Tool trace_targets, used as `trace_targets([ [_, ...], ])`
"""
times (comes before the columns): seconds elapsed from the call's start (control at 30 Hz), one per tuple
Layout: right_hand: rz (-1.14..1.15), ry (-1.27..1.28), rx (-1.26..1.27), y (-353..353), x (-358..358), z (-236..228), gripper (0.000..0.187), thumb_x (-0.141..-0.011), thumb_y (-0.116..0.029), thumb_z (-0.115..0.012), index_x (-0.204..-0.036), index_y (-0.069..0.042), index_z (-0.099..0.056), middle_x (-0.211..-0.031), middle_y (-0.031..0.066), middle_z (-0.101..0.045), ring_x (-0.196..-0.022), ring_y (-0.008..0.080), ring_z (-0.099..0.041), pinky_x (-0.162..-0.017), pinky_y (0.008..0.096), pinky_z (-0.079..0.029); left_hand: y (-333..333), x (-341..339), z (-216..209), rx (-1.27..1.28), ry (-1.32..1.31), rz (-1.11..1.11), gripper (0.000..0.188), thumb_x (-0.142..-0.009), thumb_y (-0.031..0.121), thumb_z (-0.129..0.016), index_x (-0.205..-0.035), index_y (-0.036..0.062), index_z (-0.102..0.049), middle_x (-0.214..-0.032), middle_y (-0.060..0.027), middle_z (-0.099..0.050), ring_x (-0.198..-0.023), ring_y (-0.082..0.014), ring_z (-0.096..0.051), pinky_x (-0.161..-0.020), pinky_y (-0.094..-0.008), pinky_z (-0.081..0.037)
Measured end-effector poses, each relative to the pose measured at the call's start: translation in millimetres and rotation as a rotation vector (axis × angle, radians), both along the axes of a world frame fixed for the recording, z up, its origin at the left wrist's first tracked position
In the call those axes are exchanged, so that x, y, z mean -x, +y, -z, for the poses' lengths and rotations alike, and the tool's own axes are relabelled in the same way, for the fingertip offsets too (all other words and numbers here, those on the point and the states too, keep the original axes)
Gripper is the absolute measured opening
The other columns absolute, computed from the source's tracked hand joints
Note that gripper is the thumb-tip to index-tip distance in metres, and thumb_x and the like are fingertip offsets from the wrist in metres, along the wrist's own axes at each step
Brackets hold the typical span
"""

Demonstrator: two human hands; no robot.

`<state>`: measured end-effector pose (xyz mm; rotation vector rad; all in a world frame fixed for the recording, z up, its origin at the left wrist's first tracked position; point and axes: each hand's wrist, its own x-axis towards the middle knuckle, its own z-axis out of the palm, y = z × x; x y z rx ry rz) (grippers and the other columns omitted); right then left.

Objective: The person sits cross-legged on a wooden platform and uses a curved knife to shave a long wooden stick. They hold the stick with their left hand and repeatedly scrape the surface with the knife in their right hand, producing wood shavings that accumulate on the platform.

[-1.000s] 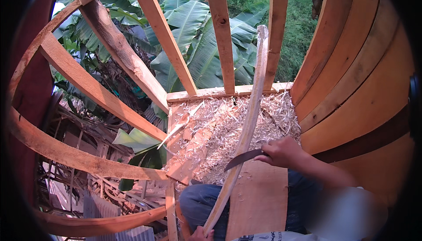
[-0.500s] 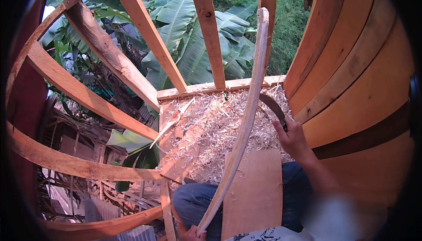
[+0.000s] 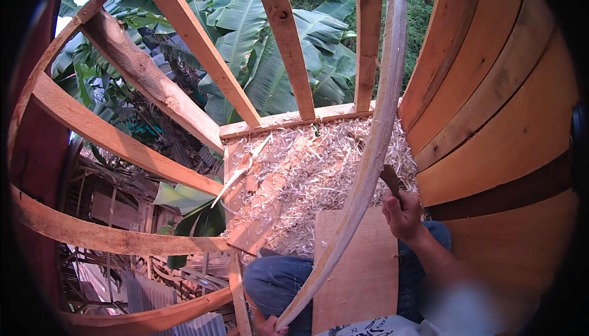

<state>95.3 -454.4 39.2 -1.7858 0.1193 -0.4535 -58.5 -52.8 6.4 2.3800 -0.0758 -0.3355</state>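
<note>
A long, pale strip of wood [image 3: 372, 155], gently bowed, runs from the lower edge up past the top of the railing. My left hand [image 3: 270, 325] is closed around its near end, low in the view. In my right hand [image 3: 405, 216] is the handle of a curved knife [image 3: 390, 179], sickle-like, with its dark blade beside the strip's right side. Part of the blade is hidden behind the strip, so I cannot tell whether it touches the wood. Across my thighs lies a flat wooden board [image 3: 368, 268], beneath the strip.
Curly wood shavings [image 3: 313, 189] cover the plank floor ahead. Wooden railing bars [image 3: 288, 42] stand in front and at the left, with banana leaves [image 3: 245, 29] beyond. A plank wall [image 3: 491, 152] rises close on the right. A split stick [image 3: 239, 176] lies at the floor's left edge.
The strip's far end has swung right and upward. My right hand has come slightly lower with the knife, and less of the blade shows. My left hand still grips the near end.
</note>
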Motion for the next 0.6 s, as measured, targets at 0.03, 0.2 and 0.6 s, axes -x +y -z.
trace_targets([
  [0.03,-0.041,-0.016,-0.055,1,-1,-1,0.04,-0.092,-0.028,-0.055,-0.064,0.0,-0.05,-0.047,0.0032,-0.042,-0.042,0.0108,-0.044,-0.042,0.0293,-0.031,3,0,3,0.008,0.038,0.006,0.048,-0.09,0.049,-0.043,-0.076,0.004,-0.056,-0.073,-0.0229,-0.05,-0.068,-0.0447,-0.049,-0.063,-0.0515,-0.039],
  [0.2,-0.058,0.159,-0.161,-2,-10,-10,0.044,-0.094,-0.032,-0.054,-0.063,-0.001,-0.048,-0.048,-0.0009,-0.04,-0.046,0.0058,-0.04,-0.043,0.0273,-0.03,0,-4,-1,-0.013,-0.042,0.014,0.045,-0.09,0.045,-0.046,-0.078,0.0034,-0.056,-0.081,-0.0252,-0.05,-0.073,-0.0458,-0.048,-0.067,-0.0529,-0.038],
  [0.6,-0.06,-0.079,0.796,10,-30,-62,0.042,-0.083,-0.042,-0.064,-0.062,-0.006,-0.058,-0.052,0.0094,-0.055,-0.045,0.0278,-0.056,-0.043,0.0356,-0.043,-15,-5,-18,0.019,0.004,-0.066,0.032,-0.088,0.034,-0.05,-0.076,0.0047,-0.055,-0.068,-0.0229,-0.048,-0.07,-0.0433,-0.045,-0.064,-0.0517,-0.035],
])
